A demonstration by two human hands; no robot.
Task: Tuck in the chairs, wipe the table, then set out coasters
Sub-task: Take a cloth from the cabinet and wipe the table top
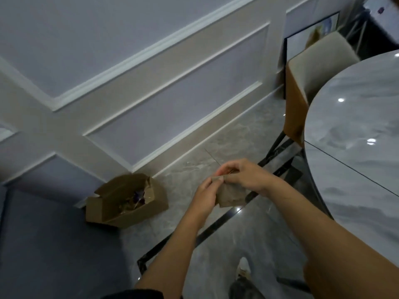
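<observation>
Both hands hold a small brownish square piece (232,196), cloth or coaster, I cannot tell which, above the floor left of the table. My left hand (205,196) pinches its left edge. My right hand (241,174) grips its top edge with the fingertips. The grey marble table (354,134) fills the right side, with nothing on the part I see. A chair (313,67) with a beige seat and tan side stands tucked against the table's far edge.
An open cardboard box (127,201) with crumpled contents sits on the floor by the panelled wall. Black chair legs (278,145) and a black floor strip cross the glossy grey tiles. My shoe (244,268) shows at the bottom. A dark blue surface lies at lower left.
</observation>
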